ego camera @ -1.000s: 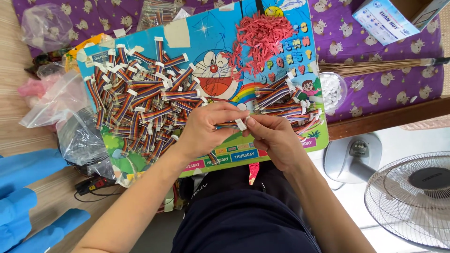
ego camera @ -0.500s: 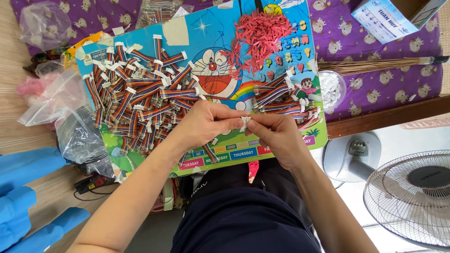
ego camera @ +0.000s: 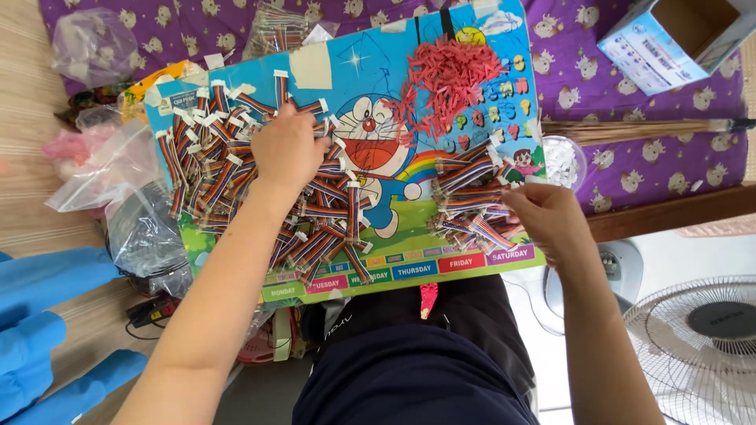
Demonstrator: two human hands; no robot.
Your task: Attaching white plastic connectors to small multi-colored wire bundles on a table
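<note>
Resting on a big heap of rainbow ribbon-cable pieces (ego camera: 236, 189), the left hand (ego camera: 287, 153) lies palm-down, fingers curled into the pile — whether it pinches one I cannot tell. The right hand (ego camera: 547, 220) pinches at a smaller cable pile (ego camera: 468, 201) on the cartoon board (ego camera: 378, 79), below a mound of red bits (ego camera: 445, 75).
</note>
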